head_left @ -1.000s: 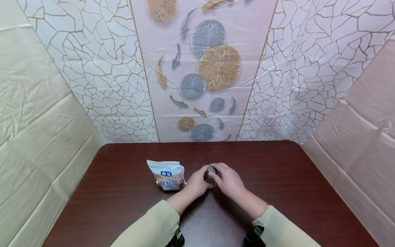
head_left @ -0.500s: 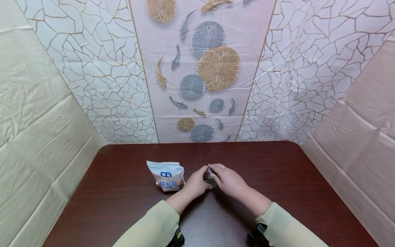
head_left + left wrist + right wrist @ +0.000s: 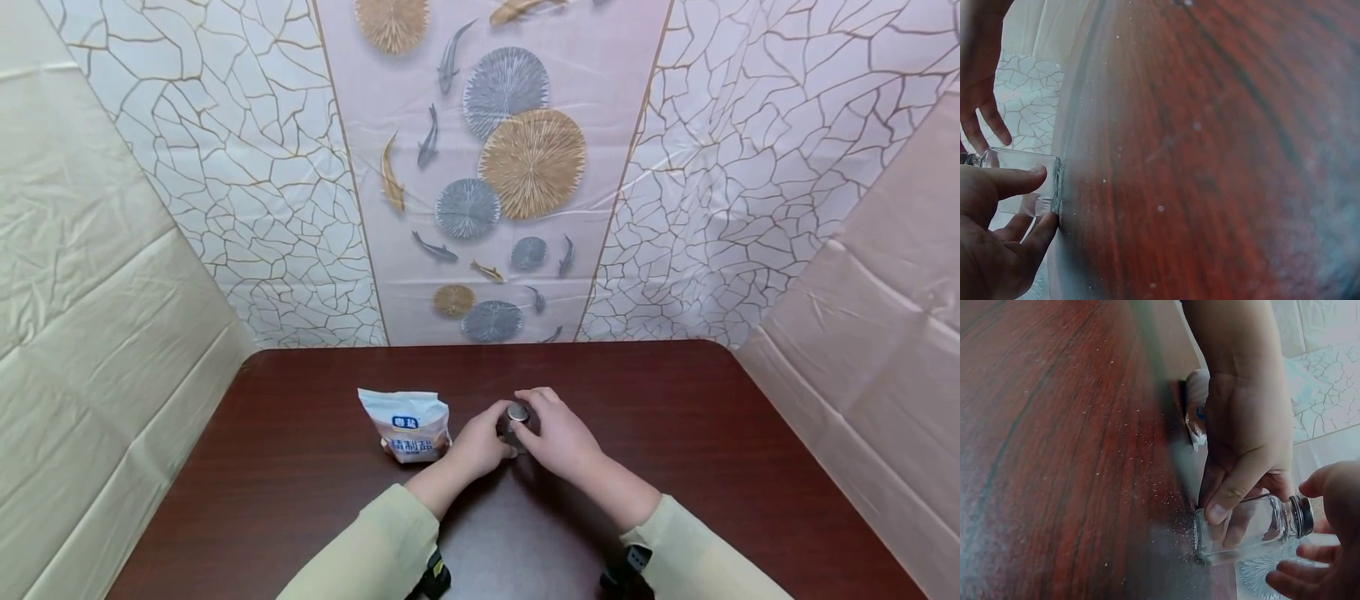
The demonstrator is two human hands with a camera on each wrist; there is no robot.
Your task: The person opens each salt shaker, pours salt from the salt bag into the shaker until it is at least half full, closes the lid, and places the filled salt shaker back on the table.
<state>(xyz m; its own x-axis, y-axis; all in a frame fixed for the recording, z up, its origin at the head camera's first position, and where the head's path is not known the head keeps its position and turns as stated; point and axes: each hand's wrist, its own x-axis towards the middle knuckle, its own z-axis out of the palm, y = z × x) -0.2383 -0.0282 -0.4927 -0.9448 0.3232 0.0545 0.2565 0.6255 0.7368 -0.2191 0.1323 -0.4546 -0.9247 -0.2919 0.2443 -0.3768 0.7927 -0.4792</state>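
Note:
A small clear glass bottle [image 3: 1269, 522] with a silver-topped cap [image 3: 517, 412] stands upright on the table. My left hand [image 3: 474, 446] grips it low on the body, thumb on one side and fingers on the other, as the left wrist view shows too. My right hand [image 3: 558, 442] hovers round the cap, its loosely bent fingers spread. In the right wrist view, the right fingertips [image 3: 1285, 578] stand apart from the cap's dark threaded side. Through the glass, no filling shows.
Left of the hands stands a white bag [image 3: 412, 427] with blue lettering and a brownish lower part. Fine pale grains [image 3: 1154, 534] dot the dark red-brown table [image 3: 660, 417]. Patterned cloth [image 3: 480, 275] hangs behind the table's far edge.
The right fingers have opened away from the cap and shifted slightly, so more of its silver top shows. The left hand keeps its grip on the bottle, which is upright again after a slight lean.

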